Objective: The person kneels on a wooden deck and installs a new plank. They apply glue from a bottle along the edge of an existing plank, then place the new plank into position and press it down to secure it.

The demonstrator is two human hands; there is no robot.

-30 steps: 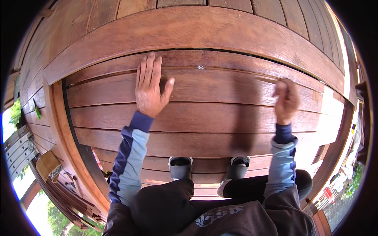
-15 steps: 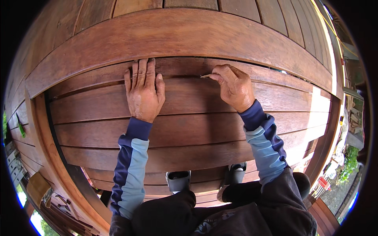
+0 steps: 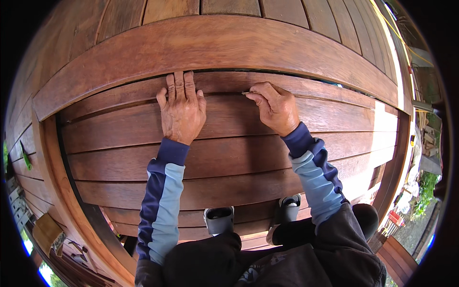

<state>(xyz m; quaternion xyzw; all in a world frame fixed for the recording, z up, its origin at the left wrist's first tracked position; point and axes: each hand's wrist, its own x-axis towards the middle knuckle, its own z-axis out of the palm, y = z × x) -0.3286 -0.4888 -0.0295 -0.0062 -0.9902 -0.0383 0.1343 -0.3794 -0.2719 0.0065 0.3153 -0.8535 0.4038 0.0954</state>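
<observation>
My left hand [image 3: 183,111] rests palm down on the reddish-brown boards, its fingers stretched out. Its fingertips reach the dark gap below the wide edge board [image 3: 229,43]. To the right, my right hand [image 3: 277,107] is closed in a pinch between thumb and forefinger. A small thin piece [image 3: 245,93] pokes out of that pinch, too little of it showing to tell its kind. Its tip lies at the groove between the narrow far slat [image 3: 217,81] and the wider slat [image 3: 222,110] nearer me.
Grey slides [image 3: 219,220] are on my feet on the lower boards. Left stands a wooden side post [image 3: 62,177], with a green-handled tool [image 3: 25,157] beyond it. At the right, a yellow cord [image 3: 399,26] runs along the deck edge, and a red object [image 3: 395,218] lies lower down.
My right hand has shifted slightly left along the groove with the thin piece. My left hand sits a little further right in the picture, its fingertips now at the gap.
</observation>
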